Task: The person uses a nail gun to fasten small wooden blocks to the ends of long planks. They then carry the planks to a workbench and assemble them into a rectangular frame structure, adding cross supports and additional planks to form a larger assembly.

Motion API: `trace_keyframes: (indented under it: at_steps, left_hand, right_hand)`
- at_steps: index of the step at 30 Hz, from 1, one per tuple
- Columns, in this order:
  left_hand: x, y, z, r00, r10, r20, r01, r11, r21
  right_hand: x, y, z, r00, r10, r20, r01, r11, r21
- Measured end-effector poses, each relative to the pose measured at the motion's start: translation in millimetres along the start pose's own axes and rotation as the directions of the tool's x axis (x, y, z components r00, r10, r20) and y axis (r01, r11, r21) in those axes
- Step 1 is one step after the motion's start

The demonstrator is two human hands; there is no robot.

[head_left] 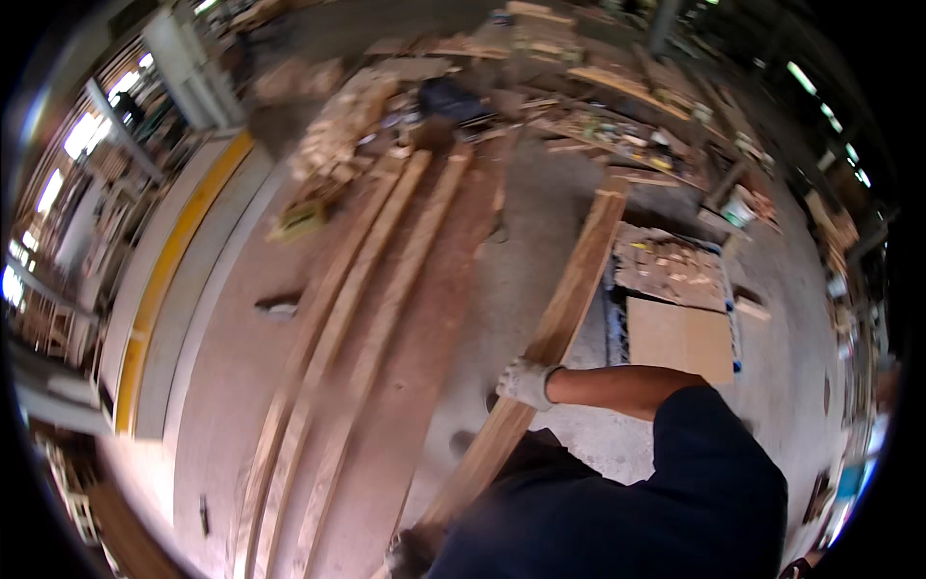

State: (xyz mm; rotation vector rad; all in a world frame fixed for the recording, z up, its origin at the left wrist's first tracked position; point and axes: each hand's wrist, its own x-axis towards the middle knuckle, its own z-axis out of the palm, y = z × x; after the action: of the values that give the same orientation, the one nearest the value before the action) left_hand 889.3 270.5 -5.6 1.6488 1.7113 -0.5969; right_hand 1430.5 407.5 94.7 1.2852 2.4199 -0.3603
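A long wooden plank runs slantwise in front of my body, from the lower left up to the right. My right hand, in a pale work glove, is closed around its middle. Lower down, near the bottom edge of the view, my gloved left hand grips the same plank; it is dark, blurred and partly cut off. To the left, three long wooden strips lie side by side on a broad brown work surface; the nearest strip is a little apart from the other two.
A small dark tool and a yellowish block lie left of the strips. Wood offcuts are heaped at the far end. On the right stands a blue pallet with a cardboard sheet. A yellow-striped bench stands far left.
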Motion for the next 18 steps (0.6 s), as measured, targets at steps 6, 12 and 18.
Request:
trace_keyframes:
  at_steps: [6,12,18]
  left_hand:
    - [-8.2,73.8,-3.4,0.99,-0.13,0.048,0.119,0.973,0.199]
    - [-39.9,128.9,21.9,0.996,-0.078,0.042,0.058,0.935,0.349]
    - [-89.8,206.2,57.2,0.999,0.035,-0.025,-0.019,0.874,0.485]
  right_hand:
    - [-64.3,-2.2,48.5,0.983,0.179,0.031,-0.177,0.982,-0.066]
    - [-167.5,-10.3,114.1,0.951,0.301,0.064,-0.296,0.952,-0.08]
    - [-275.0,-30.0,233.5,0.862,0.497,0.097,-0.506,0.851,0.141]
